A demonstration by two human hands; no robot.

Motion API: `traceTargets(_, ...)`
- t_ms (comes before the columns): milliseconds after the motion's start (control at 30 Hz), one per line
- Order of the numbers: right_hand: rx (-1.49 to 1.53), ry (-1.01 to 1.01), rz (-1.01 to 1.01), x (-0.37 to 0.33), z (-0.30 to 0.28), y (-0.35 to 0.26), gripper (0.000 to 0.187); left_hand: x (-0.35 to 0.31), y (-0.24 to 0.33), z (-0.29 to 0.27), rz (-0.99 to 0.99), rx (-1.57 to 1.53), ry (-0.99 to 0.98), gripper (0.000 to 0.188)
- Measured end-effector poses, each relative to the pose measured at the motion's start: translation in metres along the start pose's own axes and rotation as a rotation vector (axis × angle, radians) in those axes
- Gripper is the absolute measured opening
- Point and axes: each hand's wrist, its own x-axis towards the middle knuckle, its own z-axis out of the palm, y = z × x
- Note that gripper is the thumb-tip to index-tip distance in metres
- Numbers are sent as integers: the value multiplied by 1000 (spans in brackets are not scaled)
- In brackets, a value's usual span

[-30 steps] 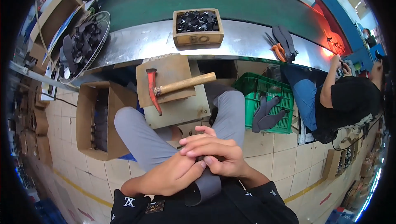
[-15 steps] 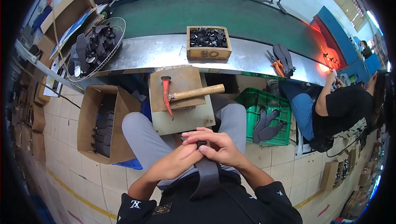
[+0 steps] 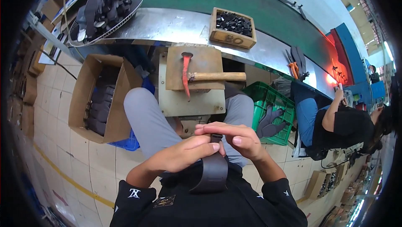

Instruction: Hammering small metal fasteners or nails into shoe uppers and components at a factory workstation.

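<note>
In front of my body, a dark grey, curved shoe sole (image 3: 215, 176) hangs down with a small black heel piece (image 3: 216, 135) at its upper end. My left hand (image 3: 184, 153) is closed around that upper end, its thumb across the sole just below the heel piece. The fingers of my right hand (image 3: 240, 137) lie stretched out over the far side of the heel piece, its thumb held off the sole. Beyond my hands, a red-headed hammer (image 3: 217, 76) with a wooden handle rests on a brown block (image 3: 205, 59) between my knees.
A wooden box (image 3: 234, 38) of small black pieces and a wire basket (image 3: 140, 3) of soles stand on the metal bench edge (image 3: 167, 28). Orange-handled pliers (image 3: 295, 70) lie farther right. A cardboard box (image 3: 121, 114) and a green crate (image 3: 276, 137) flank my legs. A co-worker (image 3: 347, 122) sits at right.
The view has tilted down and turned, so the bench sits higher. My right thumb has lifted off the sole and its fingers have straightened; my left thumb now lies across the sole.
</note>
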Motion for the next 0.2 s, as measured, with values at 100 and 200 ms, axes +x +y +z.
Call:
traceTargets(100, -260, 11, 29, 3, 6, -4, 70, -7, 6, 1, -16, 28, -31, 34)
traceTargets(200, -374, -35, -56, 4, 4, 5, 72, -10, -6, 0, 52, 210, -37, 40)
